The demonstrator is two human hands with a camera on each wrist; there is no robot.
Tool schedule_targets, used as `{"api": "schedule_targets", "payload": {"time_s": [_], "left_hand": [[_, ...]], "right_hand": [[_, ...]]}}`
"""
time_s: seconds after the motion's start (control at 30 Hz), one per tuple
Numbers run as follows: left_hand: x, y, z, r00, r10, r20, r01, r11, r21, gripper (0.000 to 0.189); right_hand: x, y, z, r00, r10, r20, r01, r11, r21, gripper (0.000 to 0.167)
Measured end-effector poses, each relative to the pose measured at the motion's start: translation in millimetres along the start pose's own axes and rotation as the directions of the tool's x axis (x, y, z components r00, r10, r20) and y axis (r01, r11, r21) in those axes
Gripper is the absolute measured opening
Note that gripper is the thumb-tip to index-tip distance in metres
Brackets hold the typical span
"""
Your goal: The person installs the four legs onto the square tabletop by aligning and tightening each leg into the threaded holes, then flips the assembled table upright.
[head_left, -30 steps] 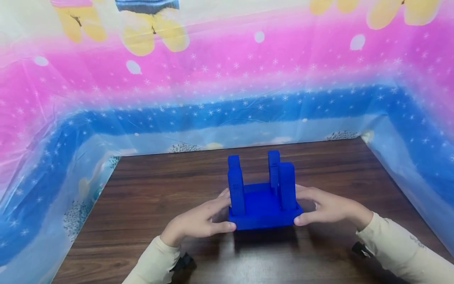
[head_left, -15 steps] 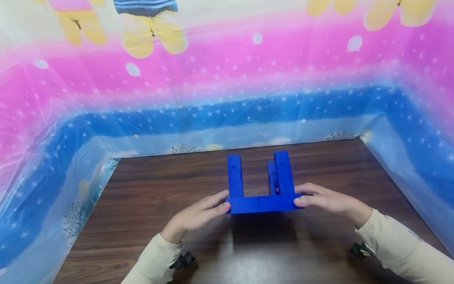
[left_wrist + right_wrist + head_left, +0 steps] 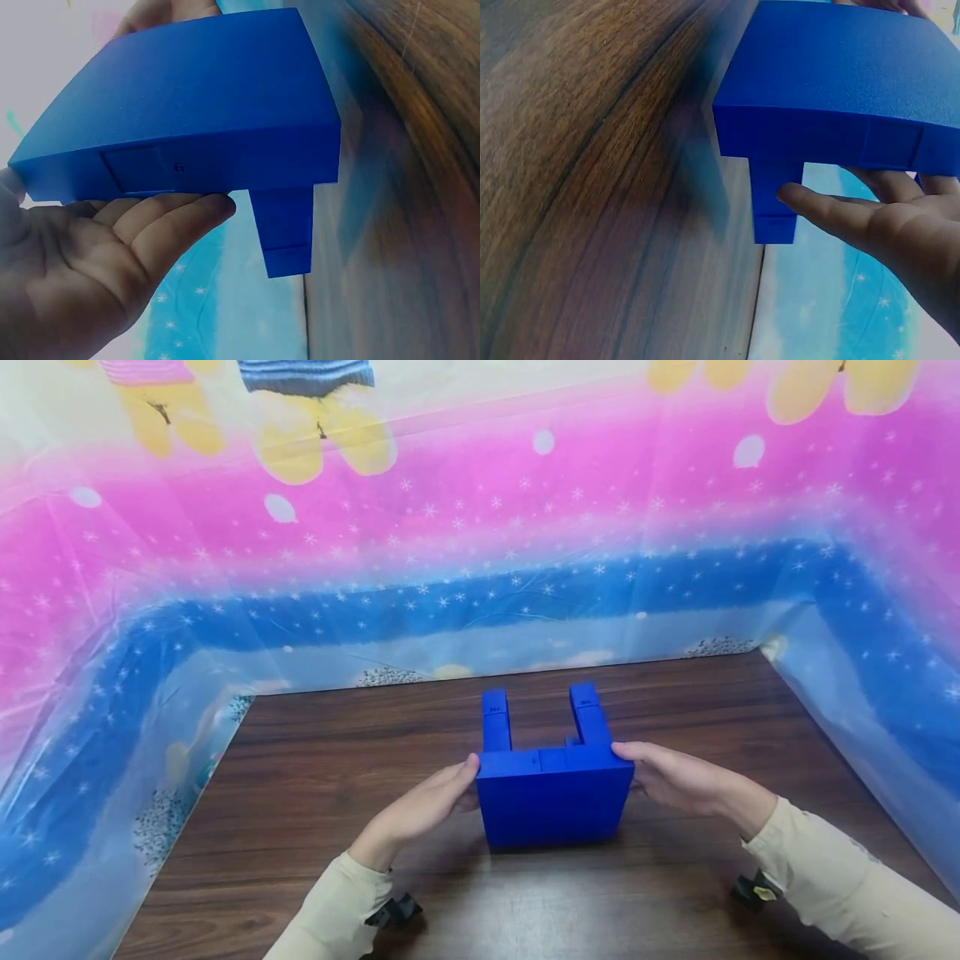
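Note:
A small blue stool, with a flat square seat and block-like legs, is tipped on its side. Its smooth seat faces the person, and its legs point away towards the back; some are hidden behind the seat. At the left end, my left hand grips the seat's edge, thumb at the upper corner. My right hand holds the opposite end in the same way. In the left wrist view, fingers lie along the underside of the seat rim. The right wrist view has a fingertip against one leg.
Beneath is a dark wood-grain table. A pink and blue patterned cloth hangs behind it and along both sides. Black straps with small devices sit at the cuffs.
Both hands have turned the stool over from legs-up, so its legs swung away to the back and the seat's flat face came round to the front.

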State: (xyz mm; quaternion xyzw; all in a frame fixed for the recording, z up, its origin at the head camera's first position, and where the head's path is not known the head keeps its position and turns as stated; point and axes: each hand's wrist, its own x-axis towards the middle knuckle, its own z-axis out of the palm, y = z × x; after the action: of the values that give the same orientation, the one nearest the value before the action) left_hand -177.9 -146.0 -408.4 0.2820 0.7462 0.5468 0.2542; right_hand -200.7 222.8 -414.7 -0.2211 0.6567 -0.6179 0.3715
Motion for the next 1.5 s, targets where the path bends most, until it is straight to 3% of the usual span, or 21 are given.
{"api": "schedule_targets", "payload": {"time_s": [0.23, 0.8, 0.93, 1.0, 1.1, 1.27, 1.3, 1.43, 1.5], "left_hand": [[3.9, -7.2, 2.4, 0.996, -0.078, -0.031, 0.077, 0.996, -0.037, 0.078], [2.1, -18.9, 4.5, 0.992, -0.123, -0.04, 0.121, 0.991, -0.048, 0.074], [-2.1, -20.9, 4.1, 0.991, -0.114, -0.075, 0.116, 0.993, 0.023, 0.071], [-5.6, -22.0, 3.7, 0.991, -0.089, -0.103, 0.099, 0.99, 0.098, 0.069], [-11.0, -21.4, 3.1, 0.989, -0.018, -0.147, 0.048, 0.977, 0.205, 0.061], [-19.4, -18.7, 1.9, 0.965, 0.1, -0.243, -0.018, 0.948, 0.318, 0.042], [-20.9, -18.6, 2.0, 0.958, 0.117, -0.263, -0.024, 0.943, 0.333, 0.045], [-24.6, -19.6, 4.3, 0.939, 0.173, -0.298, -0.068, 0.941, 0.331, 0.076], [-24.3, -21.6, 6.5, 0.934, 0.202, -0.295, -0.096, 0.937, 0.336, 0.09]], "right_hand": [[4.9, 5.2, 0.6, 0.998, 0.058, -0.009, -0.058, 0.998, 0.037, 0.08], [4.7, 10.5, 4.3, 0.997, 0.062, -0.051, -0.062, 0.998, 0.006, 0.08], [2.1, 10.3, 3.8, 0.987, 0.064, -0.147, -0.085, 0.987, -0.138, 0.078], [-1.2, 8.5, 3.5, 0.976, 0.036, -0.213, -0.088, 0.966, -0.242, 0.075], [-7.2, 6.7, 3.6, 0.953, -0.081, -0.291, -0.049, 0.909, -0.413, 0.064], [-15.3, 12.3, 6.2, 0.893, -0.317, -0.32, 0.077, 0.807, -0.585, 0.033], [-16.6, 14.5, 6.9, 0.885, -0.348, -0.311, 0.099, 0.791, -0.604, 0.038], [-20.0, 22.0, 10.0, 0.878, -0.413, -0.244, 0.157, 0.728, -0.667, 0.086], [-20.6, 24.5, 11.6, 0.875, -0.43, -0.223, 0.161, 0.692, -0.703, 0.097]]}}
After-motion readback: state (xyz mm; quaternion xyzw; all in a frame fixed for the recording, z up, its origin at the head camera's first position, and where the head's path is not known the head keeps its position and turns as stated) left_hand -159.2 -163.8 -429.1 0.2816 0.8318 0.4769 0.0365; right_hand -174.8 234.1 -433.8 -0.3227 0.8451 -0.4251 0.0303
